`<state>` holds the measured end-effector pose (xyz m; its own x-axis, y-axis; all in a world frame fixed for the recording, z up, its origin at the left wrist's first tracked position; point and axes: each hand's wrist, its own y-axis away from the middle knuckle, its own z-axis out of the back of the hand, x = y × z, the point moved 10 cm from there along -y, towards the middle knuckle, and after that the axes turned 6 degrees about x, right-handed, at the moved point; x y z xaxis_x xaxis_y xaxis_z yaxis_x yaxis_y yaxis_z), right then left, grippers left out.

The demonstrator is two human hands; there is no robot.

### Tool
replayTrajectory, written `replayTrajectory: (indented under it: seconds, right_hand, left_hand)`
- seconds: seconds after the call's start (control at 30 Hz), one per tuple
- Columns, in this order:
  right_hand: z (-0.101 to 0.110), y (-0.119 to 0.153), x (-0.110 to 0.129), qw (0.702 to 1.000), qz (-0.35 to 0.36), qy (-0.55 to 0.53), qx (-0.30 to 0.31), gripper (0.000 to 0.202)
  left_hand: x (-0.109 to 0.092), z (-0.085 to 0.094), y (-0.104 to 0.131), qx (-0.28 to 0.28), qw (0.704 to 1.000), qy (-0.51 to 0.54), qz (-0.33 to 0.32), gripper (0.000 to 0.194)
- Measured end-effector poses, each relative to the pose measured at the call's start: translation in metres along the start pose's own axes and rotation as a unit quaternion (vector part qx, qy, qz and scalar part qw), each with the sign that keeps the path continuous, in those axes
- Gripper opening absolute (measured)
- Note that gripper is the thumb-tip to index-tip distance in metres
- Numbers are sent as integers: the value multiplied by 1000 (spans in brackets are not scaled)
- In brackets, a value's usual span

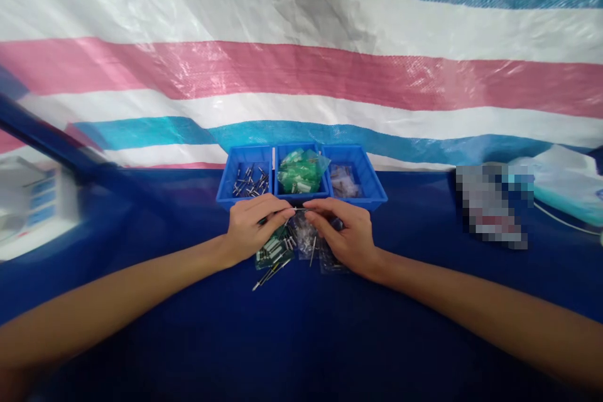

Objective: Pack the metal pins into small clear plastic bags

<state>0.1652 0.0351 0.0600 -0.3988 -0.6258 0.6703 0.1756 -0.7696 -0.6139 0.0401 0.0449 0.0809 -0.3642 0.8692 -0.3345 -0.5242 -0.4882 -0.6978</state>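
our left hand [259, 226] and our right hand [346, 232] each pinch one end of a thin, straight, silver metal stick [301, 208] with thumb and fingers. we think we hold both ends so it stays flat and does not slip. it is up over the bags, in front of the middle bin. it looks shiny and skinny, but our fingers hide its tips.

under our hands lie a flat, see-through green plastic bag [273, 251] full of silver bits, some clear plastic bags [306, 235], and long loose silver sticks [271, 274]. they are likely there so we can reach them fast.

past our hands, three blue plastic bins stand in a row. the left bin [227, 176] has silver pins, the middle bin [301, 198] a puffy green plastic bag [301, 169], and the right bin [373, 183] clear bags. maybe that stops a mix-up.
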Motion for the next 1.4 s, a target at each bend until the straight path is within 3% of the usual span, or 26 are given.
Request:
replayTrajectory:
  seconds: [1.2,1.4]
  right_hand:
    - [-5,-2,4,999,4,7,48,24]
    - [-5,-1,6,999,15,5,47,23]
  left_hand:
    - [-10,0,2,-9,999,-3,-44,9]
    - [-7,0,2,-2,1000,1,-21,9]
